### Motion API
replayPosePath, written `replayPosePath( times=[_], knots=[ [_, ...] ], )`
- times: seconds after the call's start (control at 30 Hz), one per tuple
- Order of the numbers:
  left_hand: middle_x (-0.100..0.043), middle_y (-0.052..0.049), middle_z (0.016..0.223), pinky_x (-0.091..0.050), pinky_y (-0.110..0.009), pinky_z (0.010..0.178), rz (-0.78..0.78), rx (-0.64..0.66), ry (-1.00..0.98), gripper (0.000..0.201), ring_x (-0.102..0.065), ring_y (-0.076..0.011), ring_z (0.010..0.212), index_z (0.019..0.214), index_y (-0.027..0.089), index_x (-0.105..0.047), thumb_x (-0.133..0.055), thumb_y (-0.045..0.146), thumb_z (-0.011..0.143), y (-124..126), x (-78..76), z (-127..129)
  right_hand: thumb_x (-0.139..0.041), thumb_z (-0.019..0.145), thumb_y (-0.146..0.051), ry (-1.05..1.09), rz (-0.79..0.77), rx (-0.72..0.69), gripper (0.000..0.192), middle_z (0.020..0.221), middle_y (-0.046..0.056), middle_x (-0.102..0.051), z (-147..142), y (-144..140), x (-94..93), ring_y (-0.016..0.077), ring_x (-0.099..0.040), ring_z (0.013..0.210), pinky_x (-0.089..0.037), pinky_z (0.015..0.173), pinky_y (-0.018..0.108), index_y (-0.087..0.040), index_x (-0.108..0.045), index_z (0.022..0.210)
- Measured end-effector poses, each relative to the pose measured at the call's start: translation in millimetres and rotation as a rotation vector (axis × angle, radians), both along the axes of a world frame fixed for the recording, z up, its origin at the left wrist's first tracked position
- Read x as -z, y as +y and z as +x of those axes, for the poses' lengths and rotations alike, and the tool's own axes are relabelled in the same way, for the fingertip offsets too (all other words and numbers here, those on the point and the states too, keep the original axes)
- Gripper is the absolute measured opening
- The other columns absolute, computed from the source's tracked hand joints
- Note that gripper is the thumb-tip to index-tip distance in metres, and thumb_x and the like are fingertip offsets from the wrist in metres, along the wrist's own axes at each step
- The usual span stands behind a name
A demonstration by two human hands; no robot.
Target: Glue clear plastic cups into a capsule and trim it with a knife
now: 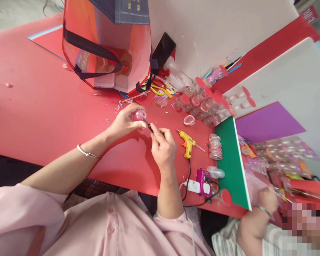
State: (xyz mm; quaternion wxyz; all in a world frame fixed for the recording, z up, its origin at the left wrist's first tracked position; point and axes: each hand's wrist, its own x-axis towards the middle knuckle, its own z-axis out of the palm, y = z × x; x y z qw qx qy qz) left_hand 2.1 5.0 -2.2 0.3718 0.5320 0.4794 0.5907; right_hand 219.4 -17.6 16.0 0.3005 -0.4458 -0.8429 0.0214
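Observation:
My left hand [124,121] is wrapped round a small clear plastic cup [139,114], its fingers behind it and the thumb in front. A round opening shows at the cup's near end. Closed in my right hand [164,147] is a thin knife [150,127] with a dark grip, its blade pointing up and left. The blade's tip meets the cup near my left thumb; whether it has cut in, I cannot tell. A yellow glue gun [187,142] lies right of my right hand. Beyond it is a loose clear cup [189,120].
A large red bag [106,80] stands at the back, near yellow scissors [158,89] and a phone [164,48]. Cups with red discs [200,97] crowd the right. Stacked lids [216,146] and a purple power socket [203,182] sit before a green divider [230,156]; beyond is another person's hand [268,201].

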Motion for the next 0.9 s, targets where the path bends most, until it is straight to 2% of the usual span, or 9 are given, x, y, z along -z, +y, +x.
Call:
replayPosePath(
  times=[0.17, 0.27, 0.53, 0.9],
  knots=[
    [-0.072, -0.010, 0.107, -0.054, -0.037, 0.096, 0.104, -0.047, 0.067, 0.070, -0.067, -0.0256, 0.103, 0.105, 0.021, -0.075, -0.091, 0.077, 0.065, 4, 7.7, -1, -0.060, 0.106, -0.017, -0.050, 0.008, 0.010, 0.043, 0.109, 0.007, -0.068, 1, -1, -0.1, 0.0150, -0.068, 0.098, -0.057, 0.092, 0.027, -0.033, -0.072, 0.144],
    [-0.072, -0.010, 0.107, -0.051, -0.039, 0.100, 0.123, -0.061, 0.093, 0.069, -0.066, -0.0258, 0.103, 0.104, 0.021, -0.074, -0.090, 0.077, 0.066, 5, 11.2, -1, -0.059, 0.107, -0.019, -0.054, 0.006, 0.018, 0.040, 0.108, 0.006, -0.069, 0, -2, -1.5, 0.0142, -0.068, 0.097, -0.056, 0.092, 0.026, -0.033, -0.074, 0.141],
    [-0.071, -0.008, 0.103, -0.051, -0.038, 0.097, 0.125, -0.090, 0.105, 0.061, -0.064, -0.0242, 0.099, 0.098, 0.022, -0.073, -0.091, 0.073, 0.069, 5, 10.8, 0, -0.059, 0.107, -0.017, -0.029, 0.020, 0.026, 0.041, 0.107, 0.006, -0.070, -1, -2, -0.8, 0.0140, -0.068, 0.097, -0.056, 0.090, 0.026, -0.034, -0.074, 0.140],
    [-0.071, -0.009, 0.099, -0.051, -0.037, 0.090, 0.217, -0.094, 0.084, 0.067, -0.065, -0.0234, 0.093, 0.098, 0.020, -0.075, -0.088, 0.078, 0.066, 12, 22.7, -1, -0.058, 0.107, -0.016, -0.038, 0.041, 0.028, 0.042, 0.107, 0.005, -0.069, 0, -2, 1.5, 0.0141, -0.068, 0.097, -0.055, 0.091, 0.026, -0.034, -0.074, 0.141]
  ],
)
